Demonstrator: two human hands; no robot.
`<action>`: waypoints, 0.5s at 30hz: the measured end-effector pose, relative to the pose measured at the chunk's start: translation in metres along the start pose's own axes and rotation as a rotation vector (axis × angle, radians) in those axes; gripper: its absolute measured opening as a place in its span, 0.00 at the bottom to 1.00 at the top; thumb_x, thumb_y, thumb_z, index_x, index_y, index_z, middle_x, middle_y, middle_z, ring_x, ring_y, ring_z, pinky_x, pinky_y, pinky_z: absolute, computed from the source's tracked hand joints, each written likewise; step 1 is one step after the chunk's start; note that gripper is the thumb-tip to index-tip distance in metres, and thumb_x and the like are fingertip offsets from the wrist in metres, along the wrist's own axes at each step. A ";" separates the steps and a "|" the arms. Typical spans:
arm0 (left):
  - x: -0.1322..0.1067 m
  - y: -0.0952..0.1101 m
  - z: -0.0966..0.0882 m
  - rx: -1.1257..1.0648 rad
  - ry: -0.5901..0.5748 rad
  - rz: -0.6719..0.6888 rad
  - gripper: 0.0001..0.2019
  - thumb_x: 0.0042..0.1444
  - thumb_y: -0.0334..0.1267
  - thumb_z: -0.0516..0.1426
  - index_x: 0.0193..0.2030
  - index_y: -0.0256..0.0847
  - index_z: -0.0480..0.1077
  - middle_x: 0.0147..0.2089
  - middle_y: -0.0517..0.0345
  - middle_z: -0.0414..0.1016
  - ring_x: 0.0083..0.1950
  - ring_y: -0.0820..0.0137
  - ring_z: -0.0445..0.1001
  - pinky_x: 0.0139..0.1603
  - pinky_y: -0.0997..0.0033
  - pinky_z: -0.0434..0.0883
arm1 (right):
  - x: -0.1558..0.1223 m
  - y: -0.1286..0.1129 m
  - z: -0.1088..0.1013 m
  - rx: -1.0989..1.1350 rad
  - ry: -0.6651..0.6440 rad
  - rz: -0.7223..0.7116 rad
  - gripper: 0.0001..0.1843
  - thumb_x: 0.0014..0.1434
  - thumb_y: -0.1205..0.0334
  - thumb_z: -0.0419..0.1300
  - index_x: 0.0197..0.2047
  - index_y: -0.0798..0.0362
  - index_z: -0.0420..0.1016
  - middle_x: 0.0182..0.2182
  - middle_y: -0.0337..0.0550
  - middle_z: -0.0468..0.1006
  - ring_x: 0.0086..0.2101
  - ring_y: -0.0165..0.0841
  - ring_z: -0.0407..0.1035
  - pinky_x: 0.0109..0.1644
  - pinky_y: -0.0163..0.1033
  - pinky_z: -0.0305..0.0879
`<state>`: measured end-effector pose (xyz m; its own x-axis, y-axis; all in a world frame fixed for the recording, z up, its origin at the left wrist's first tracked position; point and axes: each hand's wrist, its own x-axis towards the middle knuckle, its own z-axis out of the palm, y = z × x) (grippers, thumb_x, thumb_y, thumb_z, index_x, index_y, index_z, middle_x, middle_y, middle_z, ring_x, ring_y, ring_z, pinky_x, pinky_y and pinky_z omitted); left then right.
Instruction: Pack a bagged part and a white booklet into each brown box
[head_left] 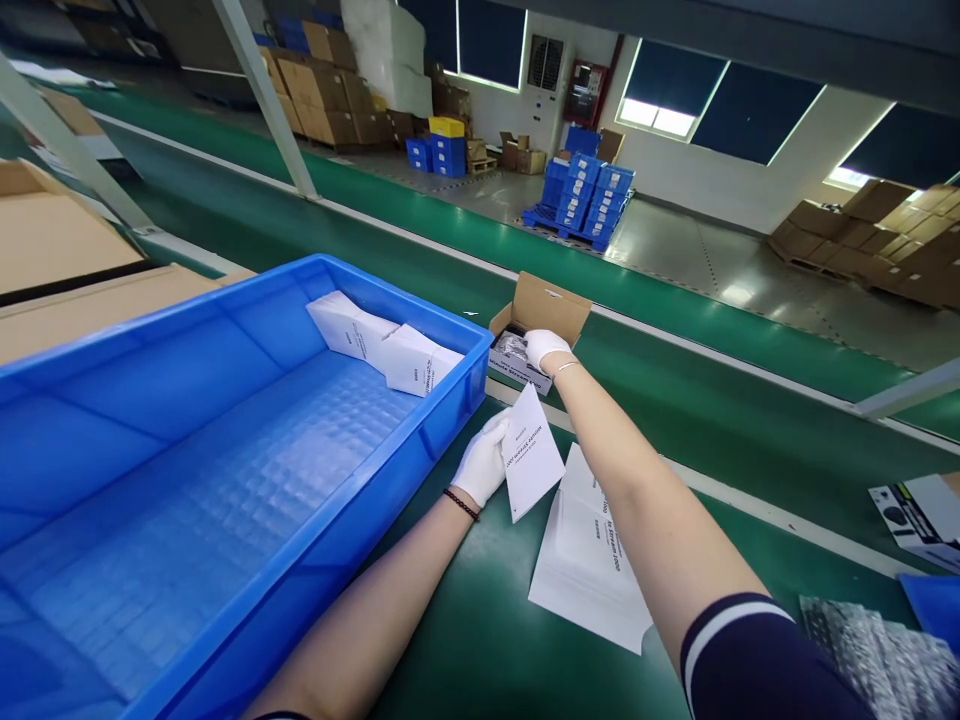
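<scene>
My left hand [481, 462], in a white glove, is closed on the edge of a white printed booklet [534, 455] and holds it tilted above the green work surface. My right hand [546, 347], also gloved, reaches into a small cardboard box [553, 305] whose lid stands up. Silvery wrapped contents [513, 345] lie beside its fingers; the fingertips are hidden, so whether they grip anything does not show. More white booklets [581, 560] lie overlapping on the surface under my right forearm.
A large blue bin [442, 440] at left holds white booklets [352, 330] in its far corner. Bubble-wrapped packs [877, 650] and a printed box [919, 515] lie at right. A green conveyor belt [697, 420] runs behind; stacked blue crates [581, 195] stand on the floor beyond.
</scene>
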<state>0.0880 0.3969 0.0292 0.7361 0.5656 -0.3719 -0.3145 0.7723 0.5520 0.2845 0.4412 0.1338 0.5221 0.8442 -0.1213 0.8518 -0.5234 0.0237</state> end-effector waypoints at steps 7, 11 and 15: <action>0.006 -0.008 0.005 0.008 0.045 0.094 0.20 0.58 0.28 0.57 0.58 0.34 0.69 0.53 0.42 0.77 0.53 0.62 0.77 0.62 0.58 0.70 | 0.005 0.024 0.022 -0.059 -0.039 -0.032 0.20 0.66 0.62 0.57 0.60 0.53 0.73 0.55 0.56 0.72 0.53 0.50 0.67 0.55 0.47 0.66; 0.009 -0.009 0.006 0.049 0.120 0.183 0.22 0.58 0.26 0.57 0.60 0.36 0.68 0.54 0.43 0.77 0.53 0.62 0.78 0.62 0.57 0.70 | -0.015 0.039 -0.003 -0.026 -0.129 -0.114 0.18 0.67 0.62 0.54 0.57 0.48 0.76 0.51 0.44 0.76 0.49 0.42 0.70 0.51 0.39 0.67; 0.016 -0.007 0.001 0.054 0.231 0.271 0.15 0.57 0.27 0.59 0.51 0.37 0.74 0.58 0.45 0.74 0.57 0.60 0.75 0.63 0.60 0.69 | -0.081 0.016 -0.013 -0.009 0.062 -0.188 0.21 0.72 0.52 0.47 0.58 0.50 0.73 0.53 0.49 0.74 0.49 0.45 0.69 0.50 0.44 0.66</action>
<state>0.1024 0.4002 0.0202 0.4734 0.8031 -0.3619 -0.4430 0.5722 0.6902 0.2559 0.3659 0.1574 0.3552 0.9327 -0.0633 0.9348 -0.3549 0.0153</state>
